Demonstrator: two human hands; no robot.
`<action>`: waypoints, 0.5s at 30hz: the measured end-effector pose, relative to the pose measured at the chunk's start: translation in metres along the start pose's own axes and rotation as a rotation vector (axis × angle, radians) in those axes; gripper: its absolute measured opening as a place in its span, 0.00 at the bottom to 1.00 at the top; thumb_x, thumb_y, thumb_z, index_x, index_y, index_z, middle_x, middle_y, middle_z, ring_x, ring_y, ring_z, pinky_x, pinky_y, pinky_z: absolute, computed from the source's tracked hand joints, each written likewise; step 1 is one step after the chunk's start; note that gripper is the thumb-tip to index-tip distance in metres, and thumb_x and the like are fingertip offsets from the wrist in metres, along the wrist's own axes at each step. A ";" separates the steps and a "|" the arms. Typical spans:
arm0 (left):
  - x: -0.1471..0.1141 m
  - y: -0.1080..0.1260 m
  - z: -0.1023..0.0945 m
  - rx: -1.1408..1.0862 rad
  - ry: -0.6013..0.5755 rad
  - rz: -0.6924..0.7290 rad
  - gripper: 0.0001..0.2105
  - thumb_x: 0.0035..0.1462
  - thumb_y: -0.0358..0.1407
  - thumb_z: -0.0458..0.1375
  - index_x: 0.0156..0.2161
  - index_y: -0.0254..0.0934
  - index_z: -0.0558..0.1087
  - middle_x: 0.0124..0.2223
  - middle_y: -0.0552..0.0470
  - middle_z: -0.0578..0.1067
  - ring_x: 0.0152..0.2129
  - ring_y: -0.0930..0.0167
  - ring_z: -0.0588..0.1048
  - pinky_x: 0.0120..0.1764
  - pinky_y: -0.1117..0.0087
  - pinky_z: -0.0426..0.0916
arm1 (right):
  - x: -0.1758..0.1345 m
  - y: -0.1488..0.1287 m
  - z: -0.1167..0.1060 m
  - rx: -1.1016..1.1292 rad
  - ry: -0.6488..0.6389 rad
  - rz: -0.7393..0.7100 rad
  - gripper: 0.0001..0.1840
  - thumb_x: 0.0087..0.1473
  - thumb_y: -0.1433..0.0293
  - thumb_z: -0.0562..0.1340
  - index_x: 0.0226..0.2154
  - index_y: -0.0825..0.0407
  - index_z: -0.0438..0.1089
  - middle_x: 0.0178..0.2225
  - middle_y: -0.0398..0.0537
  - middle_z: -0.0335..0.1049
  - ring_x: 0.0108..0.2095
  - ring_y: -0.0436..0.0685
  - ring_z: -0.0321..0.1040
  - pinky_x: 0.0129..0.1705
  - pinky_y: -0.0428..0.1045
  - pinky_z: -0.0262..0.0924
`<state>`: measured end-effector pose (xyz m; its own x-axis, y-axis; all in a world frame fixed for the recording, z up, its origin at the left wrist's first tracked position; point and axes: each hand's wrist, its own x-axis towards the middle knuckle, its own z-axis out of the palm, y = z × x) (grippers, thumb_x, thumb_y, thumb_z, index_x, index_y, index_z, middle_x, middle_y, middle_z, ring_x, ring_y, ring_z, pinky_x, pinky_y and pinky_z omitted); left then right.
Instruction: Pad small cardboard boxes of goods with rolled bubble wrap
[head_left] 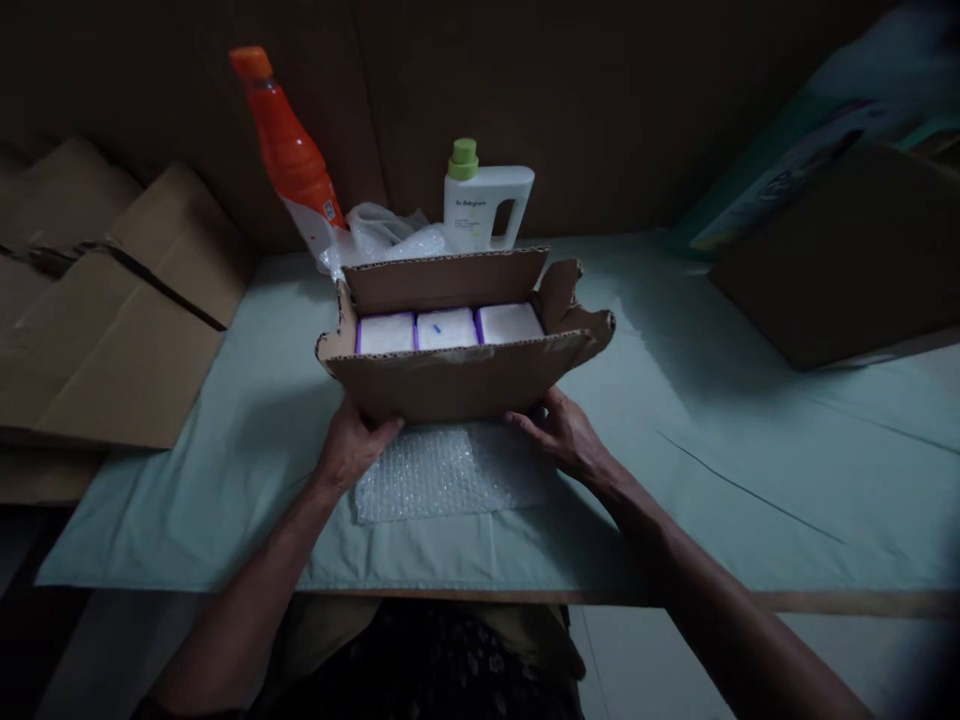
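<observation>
Between my two hands is a cardboard box (457, 385) with its top flaps up. Three white blocks (447, 329) edged in purple sit side by side inside, and the middle one bears a small blue mark. My left hand (351, 445) grips the lower left corner, thumb along the front face. At the lower right, my right hand (566, 435) grips the box the same way. Most fingers of both hands are hidden behind or under the cardboard. A sheet of bubble wrap (450, 480) lies on the cloth just below and in front of the box.
An orange drink bottle (292, 150) leans at the back left, near crumpled bubble wrap (386, 232). Behind the box stands a white jug (480, 205) with a green cap. Cardboard boxes (112, 340) fill the left side; another carton (847, 250) is at right. A pale green cloth (675, 520) covers the table.
</observation>
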<state>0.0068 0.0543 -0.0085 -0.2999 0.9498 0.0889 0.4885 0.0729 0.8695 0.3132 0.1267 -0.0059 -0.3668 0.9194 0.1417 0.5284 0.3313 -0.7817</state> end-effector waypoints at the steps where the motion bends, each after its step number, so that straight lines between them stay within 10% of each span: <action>1: -0.005 -0.001 -0.004 0.027 0.005 0.018 0.31 0.50 0.44 0.64 0.58 0.35 0.67 0.53 0.41 0.78 0.52 0.57 0.77 0.57 0.55 0.71 | -0.004 0.001 -0.005 -0.002 0.008 0.006 0.26 0.56 0.53 0.63 0.52 0.51 0.70 0.48 0.57 0.78 0.45 0.66 0.75 0.46 0.59 0.72; 7: -0.065 0.004 -0.019 0.347 0.157 0.304 0.29 0.61 0.36 0.59 0.66 0.38 0.62 0.63 0.39 0.72 0.60 0.57 0.72 0.63 0.52 0.66 | -0.047 -0.025 -0.011 -0.161 0.302 -0.020 0.16 0.63 0.63 0.60 0.51 0.49 0.74 0.47 0.55 0.80 0.46 0.64 0.77 0.53 0.63 0.71; 10: -0.088 0.012 -0.001 0.422 -0.042 0.524 0.25 0.64 0.34 0.56 0.66 0.38 0.65 0.65 0.40 0.70 0.63 0.58 0.69 0.65 0.52 0.63 | -0.056 -0.053 0.025 -0.171 0.076 -0.265 0.16 0.62 0.69 0.59 0.51 0.48 0.75 0.51 0.53 0.79 0.50 0.63 0.77 0.53 0.62 0.72; 15: -0.093 -0.001 0.001 0.575 -0.383 0.505 0.27 0.65 0.38 0.55 0.67 0.36 0.65 0.69 0.39 0.66 0.67 0.55 0.63 0.68 0.46 0.58 | -0.065 -0.048 0.053 -0.218 -0.231 -0.366 0.23 0.59 0.69 0.64 0.57 0.43 0.74 0.63 0.49 0.71 0.62 0.68 0.69 0.61 0.65 0.67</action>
<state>0.0347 -0.0337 -0.0179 0.3126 0.9397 0.1390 0.8597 -0.3421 0.3792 0.2710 0.0398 -0.0100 -0.7059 0.6711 0.2264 0.4717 0.6839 -0.5566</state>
